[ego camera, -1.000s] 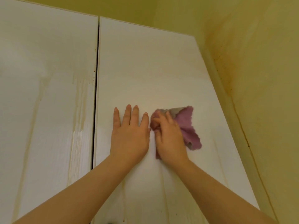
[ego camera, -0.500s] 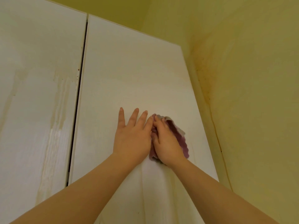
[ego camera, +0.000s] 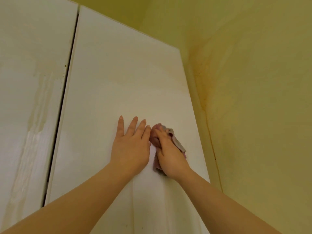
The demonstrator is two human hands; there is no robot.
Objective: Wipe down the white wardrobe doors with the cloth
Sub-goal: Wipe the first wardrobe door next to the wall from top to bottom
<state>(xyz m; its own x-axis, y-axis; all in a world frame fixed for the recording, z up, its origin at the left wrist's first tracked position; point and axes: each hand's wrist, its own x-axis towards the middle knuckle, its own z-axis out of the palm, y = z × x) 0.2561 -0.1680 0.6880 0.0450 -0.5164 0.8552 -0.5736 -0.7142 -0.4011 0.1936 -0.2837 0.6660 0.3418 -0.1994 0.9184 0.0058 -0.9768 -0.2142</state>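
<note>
Wiping the wardrobe doors: items as they stand, largest first

1. Yellow wall (ego camera: 253, 98), to the right of the wardrobe. Brownish staining in the corner.
2. Left door (ego camera: 25, 98), white. Yellowish drip streaks (ego camera: 40, 102) run down it, so by my judgement it is not yet wiped.
3. Right door (ego camera: 128, 73), white. The work is at mid-height, the surface looks mostly clean, and faint runs show below the hands. Roughly midway overall, I would say.
4. Left hand (ego camera: 130, 147), flat on the right door with fingers straight. Its grip holds nothing.
5. Right hand (ego camera: 170, 156), just beside the left. Its grip is curled over the cloth.
6. Cloth (ego camera: 154, 139), pink and grey, bunched and pressed against the right door.

Brands, labels, writing: none legible anywhere.
</note>
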